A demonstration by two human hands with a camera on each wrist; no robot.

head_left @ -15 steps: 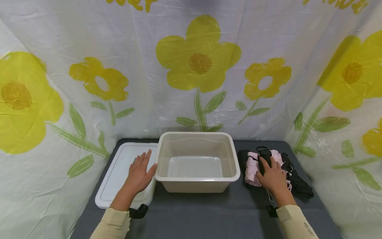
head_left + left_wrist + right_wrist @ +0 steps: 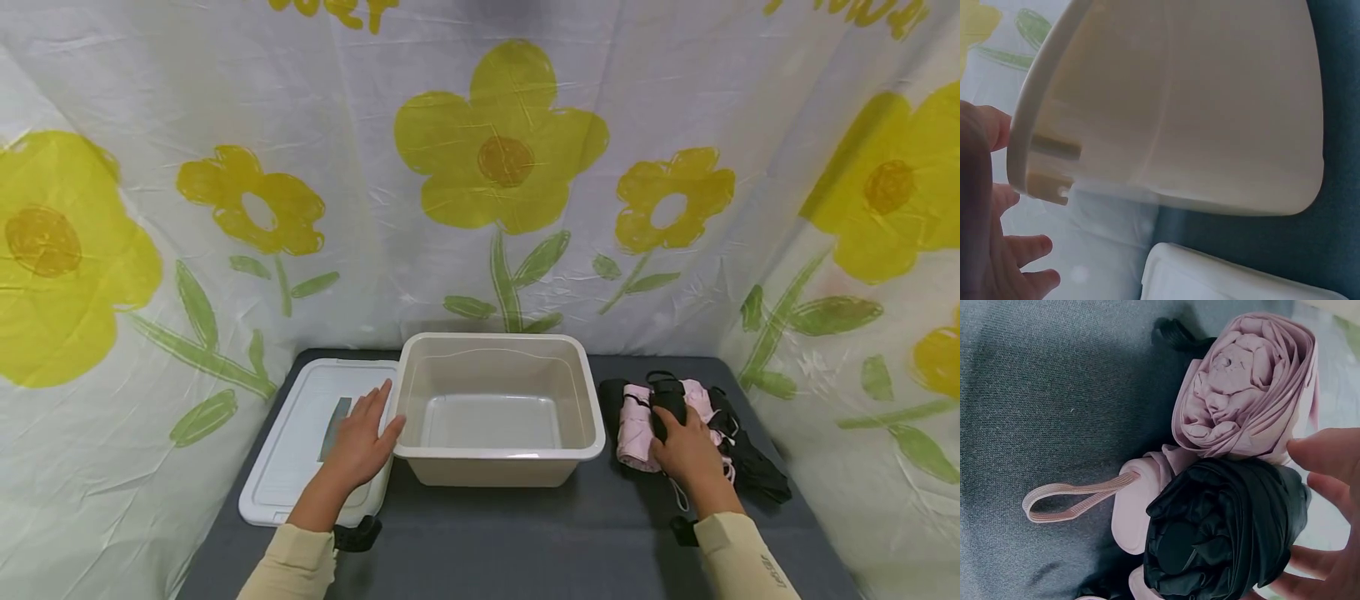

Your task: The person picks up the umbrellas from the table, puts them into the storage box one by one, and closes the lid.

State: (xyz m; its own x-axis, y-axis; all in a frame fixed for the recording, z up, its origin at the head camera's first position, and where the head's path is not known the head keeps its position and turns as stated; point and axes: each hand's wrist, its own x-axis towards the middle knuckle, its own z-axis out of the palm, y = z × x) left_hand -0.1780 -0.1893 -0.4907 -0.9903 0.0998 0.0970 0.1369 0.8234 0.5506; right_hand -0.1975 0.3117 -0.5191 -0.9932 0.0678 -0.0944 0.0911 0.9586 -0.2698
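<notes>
"Where is the black rolled compact umbrella of folded cloth [image 2: 1219, 500]?"

"Under the right hand [image 2: 688, 457], amid the bundles on the dark grey cloth-covered surface [image 2: 480, 542]. A pale pink rolled umbrella [image 2: 636, 429] lies just beside it, to the left."

"And the hands?"

"Well apart. The right has its thumb and fingers curled about the black umbrella; how firmly, I can't tell. The left hand [image 2: 362, 442] holds nothing: its fingers are spread, thumb at the rim of the cream rectangular plastic bin [image 2: 491, 472], over the flat white plastic lid [image 2: 273, 475]."

"How should the umbrella handle?"

"Light, I'd judge, and hardly fragile: soft, loosely pleated cloth outside, probably a stiff shaft within. The fabric looks smooth, so it may slip a little."

"Best hold?"

"Round the middle, thumb opposite fingers, pressing through to the core. I'd keep clear of the pink strap loop [image 2: 1054, 503] nearby; it could snag."
</notes>
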